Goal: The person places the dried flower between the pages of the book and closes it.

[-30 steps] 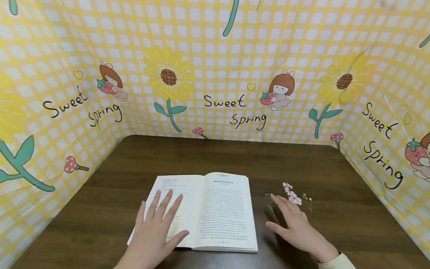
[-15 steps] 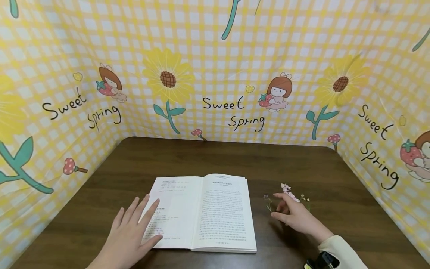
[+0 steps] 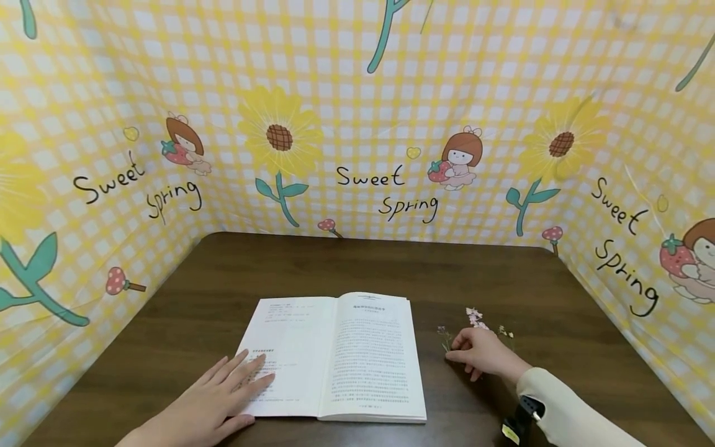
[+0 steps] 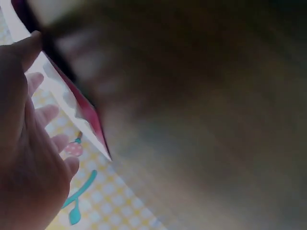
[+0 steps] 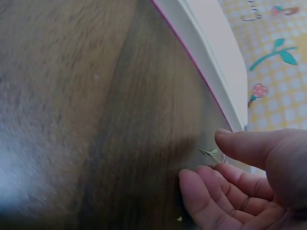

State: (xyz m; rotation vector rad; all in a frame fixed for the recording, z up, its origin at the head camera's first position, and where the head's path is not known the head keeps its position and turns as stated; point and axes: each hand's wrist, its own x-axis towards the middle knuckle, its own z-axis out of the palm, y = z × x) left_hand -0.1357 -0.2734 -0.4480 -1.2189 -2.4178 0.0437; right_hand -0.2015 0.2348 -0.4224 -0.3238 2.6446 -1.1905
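Note:
An open book (image 3: pixel 371 354) with printed pages lies on the table. My left hand (image 3: pixel 215 388) has its fingers spread over the lower left corner of the left page; in the left wrist view the left hand (image 4: pixel 33 139) is beside the book's edge. To the right of the book, my right hand (image 3: pixel 483 354) bends its fingers at a small flower sprig (image 3: pixel 444 335). Thumb and fingertips are right at its stem. In the right wrist view the sprig (image 5: pixel 211 152) shows in a gap between thumb and fingers; I cannot tell whether they pinch it.
Pink flowers (image 3: pixel 475 318) and a pale small-flowered sprig (image 3: pixel 505 333) lie beyond the right hand, partly hidden by it. The dark wooden table (image 3: pixel 357 264) is enclosed by a yellow checked cloth (image 3: pixel 357 112). A black strap (image 3: pixel 525 419) sits at the right wrist.
My left hand has slid back and left, from the middle of the left page to its lower corner. The outstretched right fingers have lowered and curled toward the small sprig.

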